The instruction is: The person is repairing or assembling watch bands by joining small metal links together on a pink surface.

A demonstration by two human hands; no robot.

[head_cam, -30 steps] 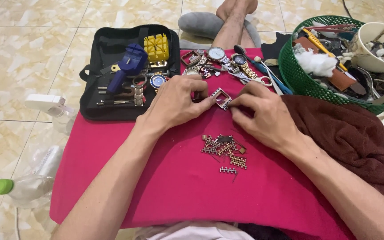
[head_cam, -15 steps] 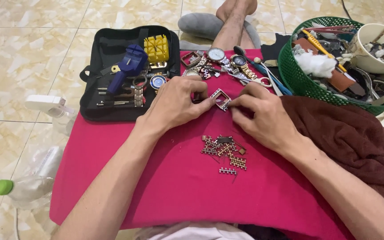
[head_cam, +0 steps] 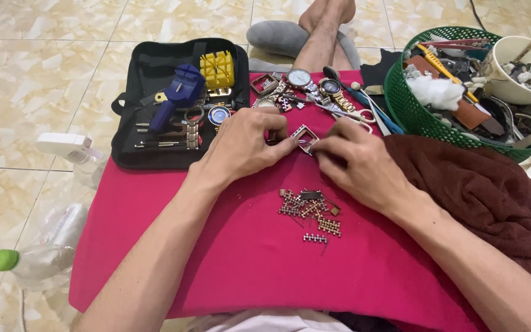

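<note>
A floor of glossy cream and beige marbled tiles (head_cam: 44, 74) is spreading across the whole scene, with thin dark grout lines crossing it. Soft, even light is glancing off the tiles and throwing only faint shadows. A magenta cloth (head_cam: 235, 258) is lying over the middle of the floor as the work surface. Left of the cloth, a clear plastic bottle with a green cap (head_cam: 29, 261) is lying on its side, and a white spray bottle (head_cam: 72, 150) is lying above it. Off the cloth's right edge, a brown towel (head_cam: 487, 190) is lying rumpled.
</note>
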